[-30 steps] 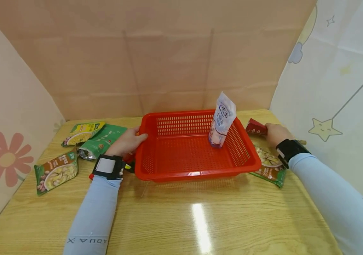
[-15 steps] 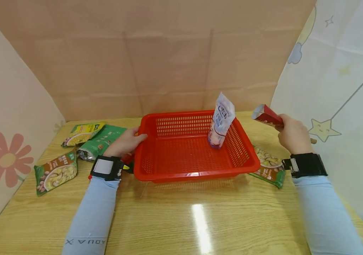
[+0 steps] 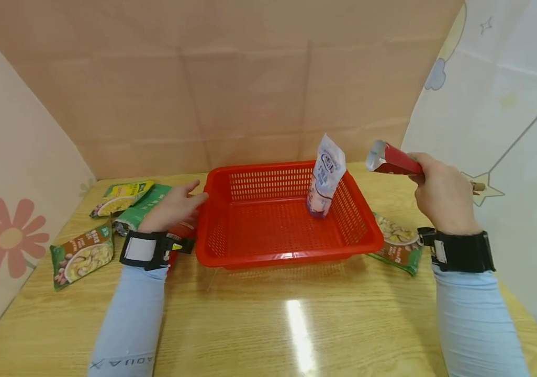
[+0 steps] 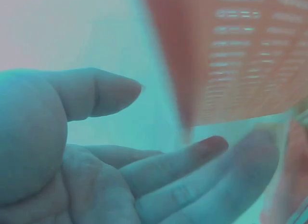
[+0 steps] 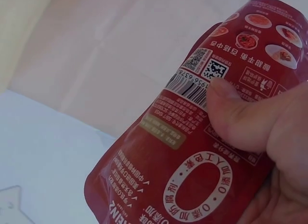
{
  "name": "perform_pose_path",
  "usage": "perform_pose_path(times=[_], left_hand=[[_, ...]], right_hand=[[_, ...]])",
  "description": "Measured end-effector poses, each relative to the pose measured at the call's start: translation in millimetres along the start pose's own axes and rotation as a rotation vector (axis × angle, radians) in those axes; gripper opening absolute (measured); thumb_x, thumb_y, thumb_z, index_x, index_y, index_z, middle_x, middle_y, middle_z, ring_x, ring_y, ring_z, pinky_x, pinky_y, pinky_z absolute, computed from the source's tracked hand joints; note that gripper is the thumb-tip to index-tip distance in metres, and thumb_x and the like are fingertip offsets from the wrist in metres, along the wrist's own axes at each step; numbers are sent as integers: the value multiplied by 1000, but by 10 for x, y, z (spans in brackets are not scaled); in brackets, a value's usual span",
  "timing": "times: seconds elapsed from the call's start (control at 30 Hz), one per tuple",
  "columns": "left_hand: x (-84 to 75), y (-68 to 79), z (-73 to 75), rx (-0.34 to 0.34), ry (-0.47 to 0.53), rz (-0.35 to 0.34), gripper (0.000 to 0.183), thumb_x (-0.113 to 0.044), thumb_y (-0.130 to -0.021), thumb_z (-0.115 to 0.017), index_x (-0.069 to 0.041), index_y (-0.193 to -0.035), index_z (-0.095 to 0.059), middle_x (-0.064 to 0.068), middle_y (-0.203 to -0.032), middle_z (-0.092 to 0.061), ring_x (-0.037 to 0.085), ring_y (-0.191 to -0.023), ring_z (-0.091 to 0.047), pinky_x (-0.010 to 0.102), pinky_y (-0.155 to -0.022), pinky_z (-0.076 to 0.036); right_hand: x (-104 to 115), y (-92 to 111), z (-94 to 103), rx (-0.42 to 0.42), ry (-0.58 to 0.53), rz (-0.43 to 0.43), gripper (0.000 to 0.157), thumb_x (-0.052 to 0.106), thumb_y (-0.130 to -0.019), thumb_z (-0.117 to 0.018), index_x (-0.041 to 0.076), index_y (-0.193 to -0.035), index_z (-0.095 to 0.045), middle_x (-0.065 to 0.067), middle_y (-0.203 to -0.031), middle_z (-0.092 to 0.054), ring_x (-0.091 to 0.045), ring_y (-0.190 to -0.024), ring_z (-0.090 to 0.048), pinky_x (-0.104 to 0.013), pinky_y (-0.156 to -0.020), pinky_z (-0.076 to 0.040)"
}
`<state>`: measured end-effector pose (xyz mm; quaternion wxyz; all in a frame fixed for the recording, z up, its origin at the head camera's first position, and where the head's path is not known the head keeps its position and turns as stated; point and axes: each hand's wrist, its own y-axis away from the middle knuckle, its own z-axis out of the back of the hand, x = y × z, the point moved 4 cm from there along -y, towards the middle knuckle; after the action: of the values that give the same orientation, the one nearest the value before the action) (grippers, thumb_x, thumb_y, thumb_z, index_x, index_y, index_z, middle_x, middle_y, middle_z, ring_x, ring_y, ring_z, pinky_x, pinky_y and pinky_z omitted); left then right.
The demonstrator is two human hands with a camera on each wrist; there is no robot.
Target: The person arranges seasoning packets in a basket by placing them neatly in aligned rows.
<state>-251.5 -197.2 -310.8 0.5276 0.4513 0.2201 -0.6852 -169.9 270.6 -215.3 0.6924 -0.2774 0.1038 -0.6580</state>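
My right hand [image 3: 447, 196] grips a red Heinz pouch [image 5: 192, 118], thumb across its printed back. In the head view the pouch is raised right of the red basket [image 3: 292, 256], its folded silvery end toward the basket. A tan tip [image 3: 478, 186] shows beyond the hand. My left hand [image 3: 176, 207] is beside the basket's left rim, thumb and fingers spread apart; the left wrist view shows its bare palm [image 4: 101, 180] below the slotted basket wall [image 4: 240, 65]. A white-and-purple pouch [image 3: 326, 175] leans upright inside the basket, at its right end.
Under my left hand lies a red packet [image 3: 181, 230]. Left of it are a green pouch [image 3: 143, 207], a yellow-green packet [image 3: 120, 199] and a brown-green packet [image 3: 85, 255]. Another brown-green packet [image 3: 398, 243] lies right of the basket. Walls of hung sheets enclose the table [image 3: 231, 324].
My right hand has lifted the red pouch off the table and carried it up and right. My left hand has let go of the basket rim and shifted slightly left.
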Motion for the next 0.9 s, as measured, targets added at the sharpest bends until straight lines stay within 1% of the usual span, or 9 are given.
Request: perform_pose_path(times=[0.03, 0.1, 0.17, 0.27, 0.33, 0.47, 0.57, 0.73, 0.9], left_hand=[[-35, 34, 21, -11, -17, -4, 64, -30, -97, -45, -6, -147, -12, 21, -98, -63, 28, -71, -65, 45, -66, -53], [-113, 112, 51, -28, -41, -15, 64, -31, -97, -44, -6, -147, -13, 21, -111, -60, 29, -79, -65, 45, -70, -53], [-202, 197, 69, -53, -92, -21, 63, -34, -97, -43, -7, -147, -15, 19, -124, -53, 29, -89, -63, 40, -70, -53], [-315, 284, 68, -89, -156, -40, 63, -39, -96, -42, -10, -147, -17, 16, -133, -46, 28, -96, -59, 34, -69, -52], [-394, 328, 39, -111, -181, -61, 63, -41, -96, -43, -13, -147, -20, 14, -134, -46, 27, -96, -59, 31, -68, -52], [-584, 391, -123, -114, -184, -142, 63, -43, -94, -46, -17, -146, -23, 8, -129, -51, 24, -87, -62, 33, -61, -51], [-748, 437, -311, -80, -172, -206, 66, -47, -92, -48, -17, -146, -25, 3, -125, -53, 19, -83, -62, 32, -63, -50], [-964, 534, -569, -13, -90, -276, 70, -50, -88, -51, -18, -145, -25, -1, -121, -56, 13, -84, -61, 30, -76, -51], [-1096, 596, -743, 35, 125, -323, 68, -45, -89, -53, -22, -145, -24, 1, -123, -55, 15, -89, -63, 30, -80, -51]], right_hand=[[37, 4, 19, -6, 0, 8, 33, 2, -89, -54, 9, -121, -55, -27, -97, -61, -48, -70, -54, -60, -54, -39], [107, 12, 43, -7, -6, 22, 34, 1, -88, -54, 10, -121, -55, -26, -99, -61, -47, -72, -55, -60, -56, -40], [178, 21, 55, 2, -11, 30, 36, 0, -87, -55, 11, -122, -55, -25, -101, -61, -47, -75, -56, -61, -59, -41], [277, 33, 46, 10, -6, 57, 37, -1, -86, -56, 12, -121, -56, -23, -103, -61, -45, -78, -56, -61, -63, -43], [341, 44, 39, 5, 4, 84, 37, -2, -85, -57, 12, -120, -57, -20, -102, -62, -43, -77, -57, -59, -61, -44], [466, 64, 18, 3, 19, 137, 37, -4, -84, -58, 14, -116, -57, -16, -99, -63, -38, -73, -58, -58, -58, -46], [564, 75, -9, 11, 26, 162, 39, -4, -83, -60, 14, -117, -57, -15, -100, -63, -37, -77, -59, -58, -61, -48], [751, 113, -46, -24, 32, 239, 47, -8, -76, -67, 12, -118, -59, -15, -109, -62, -35, -92, -59, -57, -70, -48], [939, 167, -80, -69, 0, 368, 49, -2, -72, -73, 10, -118, -61, -13, -112, -61, -31, -97, -58, -52, -78, -48]])
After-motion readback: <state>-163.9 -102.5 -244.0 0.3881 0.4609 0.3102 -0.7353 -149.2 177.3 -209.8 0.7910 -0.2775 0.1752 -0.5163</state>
